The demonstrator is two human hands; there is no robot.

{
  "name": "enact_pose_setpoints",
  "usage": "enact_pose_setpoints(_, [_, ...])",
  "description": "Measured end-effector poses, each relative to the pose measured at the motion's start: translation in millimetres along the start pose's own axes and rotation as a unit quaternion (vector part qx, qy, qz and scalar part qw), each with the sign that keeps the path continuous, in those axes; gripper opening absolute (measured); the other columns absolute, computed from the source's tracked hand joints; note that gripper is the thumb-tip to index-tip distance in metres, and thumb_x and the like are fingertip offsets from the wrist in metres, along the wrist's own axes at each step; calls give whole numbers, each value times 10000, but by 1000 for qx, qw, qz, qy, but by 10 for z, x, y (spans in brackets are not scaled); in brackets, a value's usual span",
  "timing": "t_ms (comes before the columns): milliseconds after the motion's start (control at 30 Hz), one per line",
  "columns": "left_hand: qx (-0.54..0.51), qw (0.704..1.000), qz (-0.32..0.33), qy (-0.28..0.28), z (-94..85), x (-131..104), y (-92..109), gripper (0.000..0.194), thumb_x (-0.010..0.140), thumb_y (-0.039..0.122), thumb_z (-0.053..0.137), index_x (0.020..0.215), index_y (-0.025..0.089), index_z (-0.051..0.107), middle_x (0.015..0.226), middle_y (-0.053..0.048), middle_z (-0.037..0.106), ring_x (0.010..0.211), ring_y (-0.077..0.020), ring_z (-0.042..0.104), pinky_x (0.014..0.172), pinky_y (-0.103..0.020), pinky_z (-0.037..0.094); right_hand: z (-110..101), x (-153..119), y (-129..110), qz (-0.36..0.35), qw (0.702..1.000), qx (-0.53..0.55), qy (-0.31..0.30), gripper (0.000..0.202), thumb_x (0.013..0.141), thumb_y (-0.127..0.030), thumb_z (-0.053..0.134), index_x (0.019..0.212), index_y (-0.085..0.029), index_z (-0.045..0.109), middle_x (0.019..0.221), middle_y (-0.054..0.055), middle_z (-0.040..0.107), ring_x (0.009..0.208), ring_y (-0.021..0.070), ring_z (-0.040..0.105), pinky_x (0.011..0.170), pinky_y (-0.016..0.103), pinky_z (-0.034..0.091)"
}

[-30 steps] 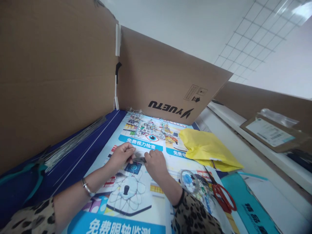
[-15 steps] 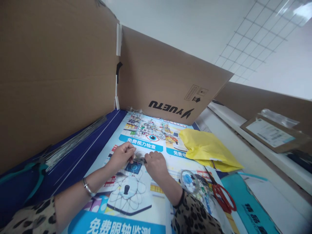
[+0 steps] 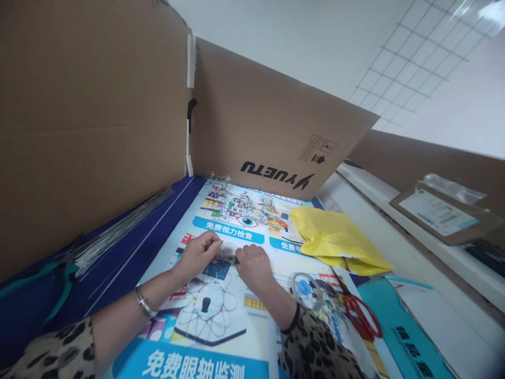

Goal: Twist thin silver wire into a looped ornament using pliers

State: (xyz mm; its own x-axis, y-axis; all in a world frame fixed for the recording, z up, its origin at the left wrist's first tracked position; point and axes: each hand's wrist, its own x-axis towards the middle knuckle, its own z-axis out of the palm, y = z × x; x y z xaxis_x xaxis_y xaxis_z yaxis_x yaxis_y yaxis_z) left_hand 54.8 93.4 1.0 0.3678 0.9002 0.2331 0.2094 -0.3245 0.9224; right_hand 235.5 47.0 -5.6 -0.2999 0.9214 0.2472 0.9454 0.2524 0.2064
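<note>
My left hand [image 3: 199, 253] is closed in a pinch at the centre of the printed sheet [image 3: 158, 273], a silver bangle on its wrist. Beside it, my right hand [image 3: 253, 266] has its fingers curled together. Between the two hands lies a thin, shiny wire-like piece [image 3: 228, 255], too small and blurred to make out fully; both hands' fingers close on it. Looped thin wire [image 3: 213, 310] forms petal shapes on the sheet just below my hands. More tangled wire pieces [image 3: 252, 208] rest on the sheet's far part.
Cardboard panels [image 3: 268, 116] stand left and behind. A bundle of straight wires [image 3: 122, 226] and teal-handled pliers [image 3: 65, 295] are left. Right are a yellow bag [image 3: 339, 239], a clear roll [image 3: 306, 291], red scissors [image 3: 361, 316] and a teal packet [image 3: 406, 321].
Both hands stay almost in place, with the fingers and the thin piece between them shifted very slightly. The camera view has moved a little.
</note>
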Motion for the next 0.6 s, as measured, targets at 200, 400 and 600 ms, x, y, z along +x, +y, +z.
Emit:
enact_pose_setpoints(200, [-35,999,-23,-19,6,7,-9,176,822,340,470,726,194,495,560,53,557,476,-102,536,511,-205,417,-10,6,6,-8,1000,1,9,108,763,-286,581,837,-209,562,792,38,570,809,196,469,696,316,278])
enact_pose_setpoints(400, [-76,995,-60,-25,10,10,-21,182,799,362,503,727,195,493,559,50,559,445,-103,525,459,-202,419,-70,15,1,-13,1000,-9,26,119,749,-286,590,823,-199,557,796,49,547,811,208,434,691,329,261])
enact_pose_setpoints(600, [-153,983,-100,-33,39,26,-13,216,785,380,528,715,182,477,538,56,537,397,-84,487,422,-197,412,-77,23,6,-18,999,-15,46,112,748,-278,589,815,-198,549,791,50,532,813,215,418,681,337,253])
